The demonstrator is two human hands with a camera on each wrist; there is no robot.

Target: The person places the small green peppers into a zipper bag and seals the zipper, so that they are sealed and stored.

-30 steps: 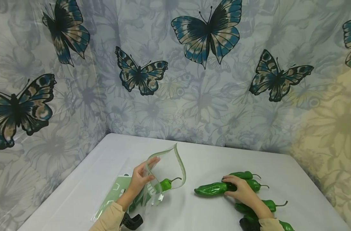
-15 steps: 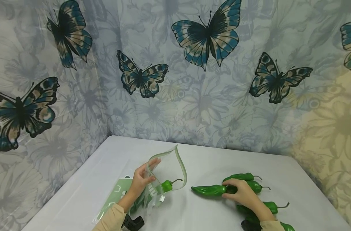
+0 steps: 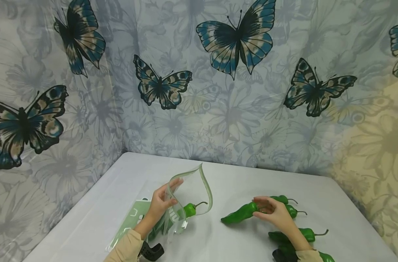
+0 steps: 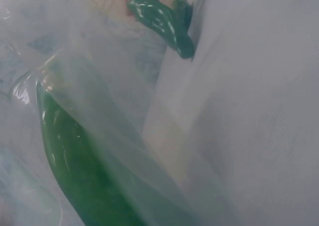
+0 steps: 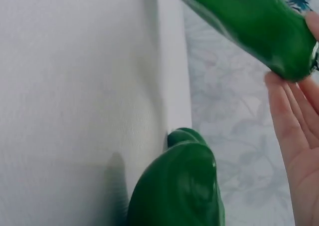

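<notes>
Starting right at the near edge with tan sleeves, a black wrist mount by the left cuff, and loose peppers lying crosswise beside the right forearm. On to the left hand, thumb and fingers holding the side of a clear bag and keeping its mouth wide. Thin, crinkly, see-through film there, edged in pale green, with a bagged pepper inside, stem toward the opening. Across now to the right hand — by far the nearer to the held pepper — and pinching it at the stem end between thumb and fingertips. Reaching out leftward from those fingers, long axis slanting down to a narrow tip, aimed at the bag's side of the table. Apart from the bag, with just a strip of smooth white surface between; at the tip, touching or not, impossible to tell. Glossy, deep green, broad at the shoulder, tapering with a slight bend. Flat beyond the left forearm, a green-printed packet. Behind the right hand, two farther peppers with thin, curved stems — and finally, at the back, softly creased butterfly-print cloth.
</notes>
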